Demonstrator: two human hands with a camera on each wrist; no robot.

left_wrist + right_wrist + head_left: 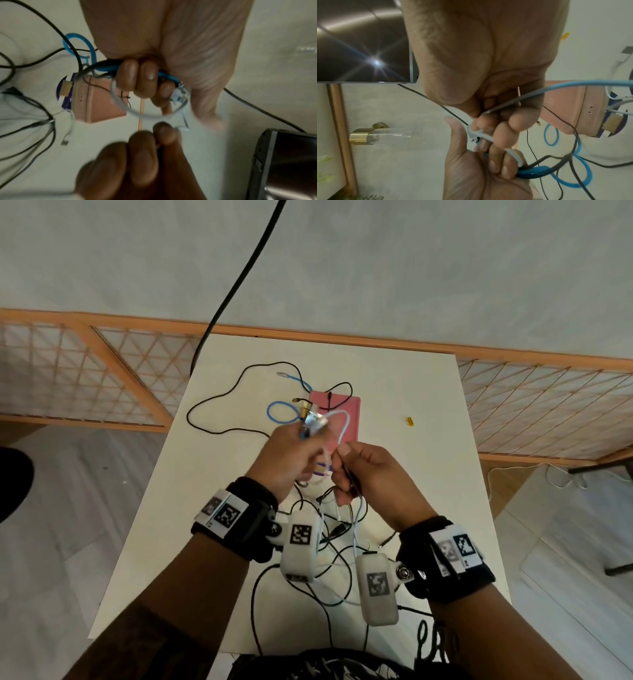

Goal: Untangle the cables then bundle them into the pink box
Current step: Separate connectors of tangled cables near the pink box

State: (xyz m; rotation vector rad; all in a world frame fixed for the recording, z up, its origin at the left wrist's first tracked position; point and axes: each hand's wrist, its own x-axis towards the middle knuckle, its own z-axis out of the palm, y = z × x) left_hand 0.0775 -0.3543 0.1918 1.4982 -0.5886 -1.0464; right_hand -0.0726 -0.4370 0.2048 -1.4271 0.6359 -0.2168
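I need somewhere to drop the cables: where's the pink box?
Head view: the pink box lies mid-table, just beyond both hands, cables draped over it.

Tangled blue, black, white cables [329, 546] near closed pink box [342, 416].

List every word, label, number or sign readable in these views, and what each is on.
No readable words or numbers.
Wrist bands: square black-and-white marker codes, no letters.
Wrist cameras: the same kind of marker code.
Clear handle on the wall: a faint printed line, too blurred to read.
Pink box: no text shows.
Purple label beside the box: print too small to read.
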